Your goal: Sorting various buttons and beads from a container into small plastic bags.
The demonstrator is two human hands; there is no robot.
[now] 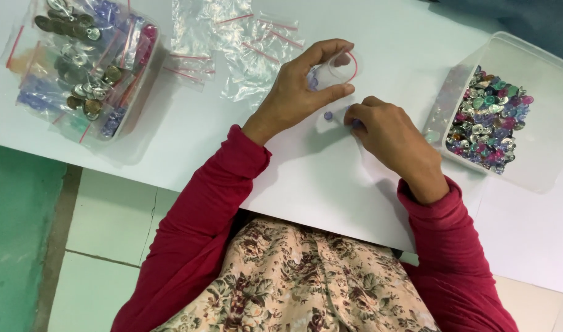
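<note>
your left hand (303, 86) pinches a small clear bag (340, 66) open near the table's (330, 184) far edge; your right hand (386, 132) fingertips close on a purple bead (357, 123) beside it.

Small pieces under the right hand (389, 138) hidden by its fingers (357, 115), contents of the small clear bag (338, 66) blurred, left container (78, 61) cut by the top edge, white surface (355, 184) running off frame

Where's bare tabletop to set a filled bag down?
Free: the white table below both hands, between left hand and the left tub of packed bags. Crowded: empty zip bags at top, button tub beside right hand.
</note>
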